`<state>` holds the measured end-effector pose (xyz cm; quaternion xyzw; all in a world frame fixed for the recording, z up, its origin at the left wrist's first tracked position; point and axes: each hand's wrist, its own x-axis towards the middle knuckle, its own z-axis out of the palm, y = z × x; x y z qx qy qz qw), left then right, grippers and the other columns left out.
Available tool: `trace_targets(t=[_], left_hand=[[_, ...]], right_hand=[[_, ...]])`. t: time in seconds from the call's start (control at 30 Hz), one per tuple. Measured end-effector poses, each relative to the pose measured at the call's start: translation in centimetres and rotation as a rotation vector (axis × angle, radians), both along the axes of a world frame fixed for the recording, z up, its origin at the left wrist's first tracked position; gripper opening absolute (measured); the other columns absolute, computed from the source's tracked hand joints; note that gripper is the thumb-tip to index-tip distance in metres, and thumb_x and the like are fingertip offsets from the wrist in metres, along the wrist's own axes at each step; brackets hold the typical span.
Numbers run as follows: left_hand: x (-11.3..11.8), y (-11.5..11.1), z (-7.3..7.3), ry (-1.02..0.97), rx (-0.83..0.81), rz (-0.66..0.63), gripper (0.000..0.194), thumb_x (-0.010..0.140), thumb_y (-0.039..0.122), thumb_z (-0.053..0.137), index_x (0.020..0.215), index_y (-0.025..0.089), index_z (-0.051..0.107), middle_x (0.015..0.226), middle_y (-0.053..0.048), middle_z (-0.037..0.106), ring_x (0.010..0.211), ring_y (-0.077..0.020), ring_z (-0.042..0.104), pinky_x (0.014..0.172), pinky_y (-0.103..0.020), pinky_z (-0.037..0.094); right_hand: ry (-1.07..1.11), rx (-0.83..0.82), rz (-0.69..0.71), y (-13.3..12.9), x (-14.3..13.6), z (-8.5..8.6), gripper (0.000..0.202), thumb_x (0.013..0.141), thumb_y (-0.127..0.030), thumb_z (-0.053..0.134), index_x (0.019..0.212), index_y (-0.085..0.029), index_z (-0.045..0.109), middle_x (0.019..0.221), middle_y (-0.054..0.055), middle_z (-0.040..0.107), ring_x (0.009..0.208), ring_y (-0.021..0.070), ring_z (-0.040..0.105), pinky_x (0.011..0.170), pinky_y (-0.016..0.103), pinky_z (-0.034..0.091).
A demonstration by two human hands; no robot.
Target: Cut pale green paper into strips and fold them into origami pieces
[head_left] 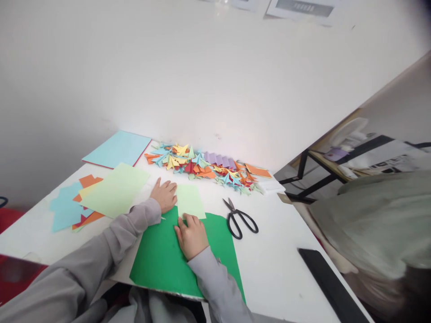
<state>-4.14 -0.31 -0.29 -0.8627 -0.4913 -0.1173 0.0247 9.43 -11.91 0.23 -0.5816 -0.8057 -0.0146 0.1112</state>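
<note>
A small pale green sheet of paper (pixel 191 201) lies partly on the green mat-like sheet (pixel 161 255) and partly on the white table. My left hand (pixel 164 195) rests at the paper's left edge, fingers stretched out and lying flat. At the paper's lower edge, my right hand (pixel 192 237) has its fingers bent and close together on the lower left corner. Black-handled scissors (pixel 239 218) lie to the right, blades slightly apart. Left of my left hand, a larger pale green sheet (pixel 116 189) overlaps several coloured paper pieces (pixel 65 211).
Along the wall runs a heap of folded paper planes (pixel 198 166) with a pleated purple paper (pixel 219 159). A light blue sheet (pixel 117 148) lies back left, an orange pad (pixel 258 171) back right. A black strip (pixel 330 282) lies at the right edge, near another person's sleeve (pixel 373 224).
</note>
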Motion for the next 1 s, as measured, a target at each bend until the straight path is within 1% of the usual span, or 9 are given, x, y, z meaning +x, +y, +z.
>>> trace_targets(t=[0.17,0.2,0.27,0.4,0.5,0.6,0.73,0.8,1.0], left_hand=[[0.9,-0.4,0.7,0.068,0.018,0.03,0.037,0.081,0.022,0.035,0.11,0.016,0.057,0.122,-0.01,0.052,0.118,-0.028,0.037,0.103,-0.051,0.009],[1.2,-0.8,0.8,0.08,0.019,0.035,0.036,0.081,0.022,0.035,0.108,0.015,0.058,0.123,-0.011,0.051,0.119,-0.029,0.035,0.103,-0.052,0.009],[2.0,-2.1,1.0,0.089,-0.003,0.025,0.038,0.083,0.022,0.033,0.11,0.011,0.058,0.121,-0.014,0.052,0.118,-0.0287,0.037,0.103,-0.05,0.011],[3.0,-4.9,1.1,0.093,-0.081,0.103,0.045,0.084,0.026,0.033,0.115,0.0,0.052,0.125,-0.02,0.047,0.117,-0.0302,0.038,0.099,-0.044,0.022],[3.2,-5.8,1.2,0.1,-0.13,0.118,0.046,0.085,0.025,0.031,0.117,-0.003,0.05,0.127,-0.021,0.045,0.118,-0.0303,0.038,0.098,-0.041,0.025],[3.4,-5.5,1.4,0.11,-0.134,0.119,0.05,0.086,0.03,0.031,0.12,-0.004,0.047,0.127,-0.022,0.044,0.12,-0.0306,0.035,0.099,-0.041,0.022],[4.0,-4.5,1.6,0.155,-0.148,0.159,0.057,0.087,0.037,0.028,0.121,-0.006,0.045,0.129,-0.023,0.042,0.121,-0.0305,0.034,0.1,-0.039,0.022],[4.4,-4.0,1.5,0.175,-0.15,0.186,0.059,0.087,0.039,0.026,0.122,-0.005,0.044,0.13,-0.022,0.041,0.122,-0.0307,0.033,0.1,-0.039,0.022],[4.8,-2.4,0.8,0.166,-0.147,0.23,0.063,0.086,0.042,0.028,0.123,-0.007,0.041,0.132,-0.024,0.037,0.124,-0.0316,0.03,0.101,-0.039,0.02]], right_hand=[[-0.016,-0.032,-0.009,-0.1,-0.2,0.4,0.03,0.083,-0.032,0.048,0.107,-0.018,0.057,0.105,0.01,0.056,0.096,0.0227,0.047,0.077,0.036,0.039],[-0.012,-0.034,-0.015,-0.1,-0.3,0.5,0.03,0.083,-0.033,0.048,0.107,-0.018,0.057,0.105,0.01,0.057,0.096,0.0229,0.048,0.076,0.036,0.039],[0.002,-0.039,-0.03,-0.1,-0.4,0.6,0.03,0.082,-0.035,0.048,0.105,-0.018,0.059,0.104,0.009,0.057,0.096,0.0235,0.047,0.076,0.037,0.038],[0.054,-0.068,-0.043,-0.3,-0.6,0.6,0.026,0.081,-0.034,0.049,0.097,-0.019,0.063,0.108,0.009,0.056,0.099,0.0242,0.046,0.078,0.038,0.037],[0.089,-0.079,-0.035,-0.5,-0.7,0.5,0.031,0.079,-0.034,0.052,0.104,-0.019,0.061,0.114,0.011,0.054,0.103,0.0252,0.044,0.081,0.039,0.036],[0.113,-0.084,-0.052,-0.7,-0.9,0.5,0.037,0.077,-0.035,0.054,0.109,-0.016,0.059,0.118,0.013,0.052,0.105,0.0264,0.043,0.084,0.039,0.035],[0.117,-0.106,-0.079,-0.7,-1.0,0.5,0.035,0.074,-0.036,0.057,0.102,-0.015,0.062,0.115,0.014,0.053,0.105,0.0275,0.044,0.084,0.04,0.035],[0.12,-0.104,-0.077,-0.8,-0.9,0.5,0.034,0.074,-0.036,0.058,0.101,-0.016,0.062,0.113,0.013,0.054,0.103,0.0268,0.045,0.084,0.04,0.036],[0.128,-0.062,-0.069,-0.8,-0.6,0.2,0.04,0.076,-0.039,0.056,0.109,-0.017,0.057,0.113,0.012,0.055,0.101,0.0262,0.046,0.083,0.04,0.037]])
